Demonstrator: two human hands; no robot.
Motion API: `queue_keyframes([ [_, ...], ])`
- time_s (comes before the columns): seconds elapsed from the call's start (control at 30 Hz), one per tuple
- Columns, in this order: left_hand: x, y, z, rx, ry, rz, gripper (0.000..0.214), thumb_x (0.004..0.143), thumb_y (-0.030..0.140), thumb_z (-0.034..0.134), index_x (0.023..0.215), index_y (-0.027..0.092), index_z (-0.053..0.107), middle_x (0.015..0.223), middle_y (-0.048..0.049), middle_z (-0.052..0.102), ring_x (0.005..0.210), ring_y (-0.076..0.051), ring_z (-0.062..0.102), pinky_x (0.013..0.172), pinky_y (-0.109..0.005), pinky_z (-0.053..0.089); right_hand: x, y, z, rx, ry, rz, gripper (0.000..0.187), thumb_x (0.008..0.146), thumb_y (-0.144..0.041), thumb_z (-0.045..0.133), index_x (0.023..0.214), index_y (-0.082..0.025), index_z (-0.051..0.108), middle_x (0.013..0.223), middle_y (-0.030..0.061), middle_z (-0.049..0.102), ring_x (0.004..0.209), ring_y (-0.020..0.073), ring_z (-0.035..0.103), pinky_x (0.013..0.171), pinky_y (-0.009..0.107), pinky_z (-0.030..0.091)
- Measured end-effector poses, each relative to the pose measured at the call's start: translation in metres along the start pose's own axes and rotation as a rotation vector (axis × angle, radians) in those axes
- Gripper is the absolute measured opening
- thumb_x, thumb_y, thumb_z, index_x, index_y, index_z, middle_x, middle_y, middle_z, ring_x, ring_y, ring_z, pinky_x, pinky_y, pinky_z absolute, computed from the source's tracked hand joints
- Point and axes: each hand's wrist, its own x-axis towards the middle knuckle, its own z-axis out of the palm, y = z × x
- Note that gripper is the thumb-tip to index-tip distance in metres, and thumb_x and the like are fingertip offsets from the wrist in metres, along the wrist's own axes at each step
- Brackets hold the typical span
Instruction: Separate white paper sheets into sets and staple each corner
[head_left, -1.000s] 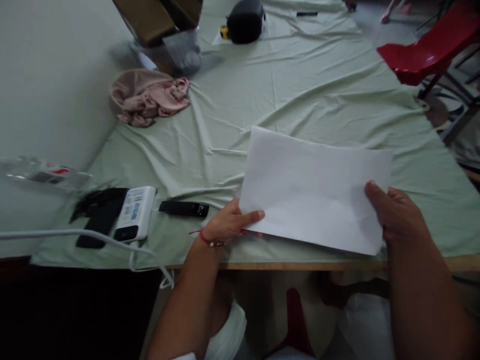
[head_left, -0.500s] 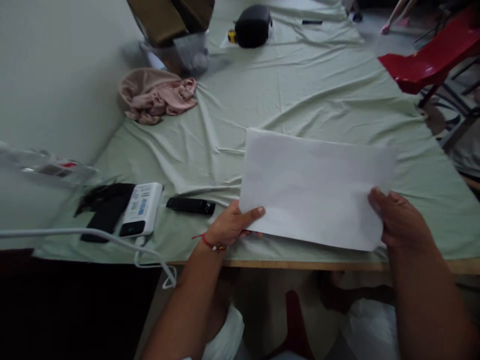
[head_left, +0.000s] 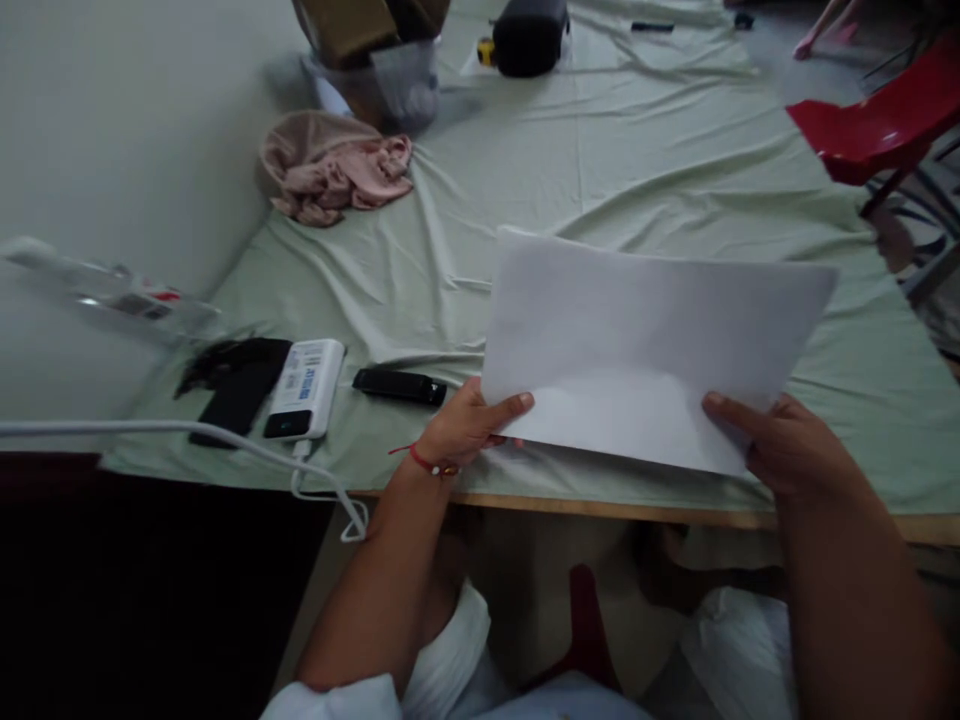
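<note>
Standing here, I see left hand [head_left: 466,425] and right hand [head_left: 787,445] pinching the paper [head_left: 637,335], centre-right of the frame, by its lower corners, suitably, since it looks light and easily creased.

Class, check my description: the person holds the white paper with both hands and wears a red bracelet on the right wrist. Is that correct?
Not quite: the head view shows the red bracelet on the left wrist, not the right. The rest stands: the left hand and the right hand both hold the white paper.
</note>
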Motion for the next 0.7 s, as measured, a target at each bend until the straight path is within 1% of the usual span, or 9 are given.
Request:
queue_keyframes([
  [0.07,-0.003,0.002,-0.002,0.002,-0.018,0.010,0.052,0.064,0.055,0.095,0.093,0.018,0.073,0.074,-0.0027,0.071,0.051,-0.013,0.061,0.038,-0.022,0.048,-0.005,-0.003,0.004,0.034,-0.010,0.051,0.047,0.054,-0.041,0.103,0.091,-0.023,0.082,0.087,0.0012,0.081,0.066,0.0149,0.070,0.057,0.023,0.058],
  [0.1,-0.004,0.002,-0.003,-0.004,-0.016,0.013,0.052,0.063,0.054,0.096,0.092,0.018,0.073,0.074,-0.0022,0.071,0.052,-0.013,0.061,0.039,-0.023,0.049,-0.007,-0.003,0.007,0.034,-0.020,0.055,0.048,0.053,-0.039,0.103,0.093,-0.023,0.082,0.090,0.0017,0.082,0.068,0.0150,0.071,0.059,0.023,0.059],
  [0.17,-0.006,0.003,-0.005,-0.022,0.017,0.007,0.051,0.063,0.053,0.096,0.092,0.018,0.074,0.075,-0.0019,0.071,0.055,-0.013,0.061,0.042,-0.024,0.052,-0.008,-0.003,0.012,0.022,-0.036,0.027,0.047,0.054,-0.034,0.103,0.095,-0.023,0.083,0.098,0.0026,0.083,0.076,0.0154,0.074,0.068,0.023,0.062],
  [0.23,-0.007,0.003,-0.008,-0.040,0.061,-0.002,0.049,0.064,0.054,0.095,0.089,0.017,0.074,0.074,-0.0021,0.070,0.056,-0.012,0.060,0.043,-0.023,0.051,-0.007,-0.002,0.018,-0.005,-0.030,-0.007,0.043,0.055,-0.032,0.102,0.093,-0.023,0.083,0.102,0.0025,0.083,0.082,0.0153,0.074,0.076,0.023,0.062],
  [0.33,-0.009,0.006,-0.016,-0.055,0.095,0.014,0.049,0.062,0.053,0.097,0.081,0.015,0.073,0.070,-0.0014,0.068,0.052,-0.008,0.055,0.041,-0.018,0.041,-0.004,-0.001,0.023,-0.037,0.036,-0.043,0.038,0.057,-0.031,0.100,0.090,-0.024,0.084,0.101,0.0013,0.083,0.082,0.0140,0.073,0.077,0.022,0.060],
  [0.43,-0.015,0.011,-0.024,-0.066,0.109,0.053,0.047,0.056,0.046,0.101,0.079,0.015,0.073,0.067,0.0016,0.066,0.049,-0.005,0.053,0.040,-0.015,0.036,-0.002,-0.002,0.028,-0.007,0.118,-0.089,0.039,0.055,-0.027,0.099,0.091,-0.023,0.083,0.102,0.0010,0.083,0.083,0.0139,0.073,0.080,0.022,0.060],
  [0.5,-0.020,0.014,-0.028,-0.090,0.148,0.090,0.046,0.055,0.044,0.101,0.079,0.016,0.073,0.065,0.0040,0.063,0.048,-0.004,0.050,0.041,-0.014,0.038,-0.003,-0.003,0.032,-0.019,0.126,-0.084,0.038,0.056,-0.027,0.099,0.090,-0.022,0.083,0.098,0.0012,0.082,0.080,0.0141,0.072,0.074,0.021,0.059],
  [0.6,-0.026,0.017,-0.033,-0.097,0.234,0.182,0.042,0.057,0.040,0.100,0.078,0.017,0.073,0.063,0.0055,0.060,0.047,-0.003,0.047,0.042,-0.013,0.039,-0.004,-0.003,0.039,-0.130,0.087,-0.026,0.031,0.060,-0.034,0.099,0.080,-0.019,0.080,0.079,0.0012,0.077,0.066,0.0128,0.065,0.057,0.020,0.053],
  [0.7,-0.029,0.019,-0.039,-0.084,0.312,0.269,0.036,0.059,0.037,0.098,0.079,0.018,0.074,0.061,0.0058,0.060,0.047,-0.003,0.046,0.040,-0.013,0.036,-0.006,-0.004,0.044,-0.160,0.016,0.008,0.037,0.058,-0.041,0.101,0.072,-0.017,0.077,0.068,0.0010,0.072,0.057,0.0106,0.058,0.050,0.019,0.048],
])
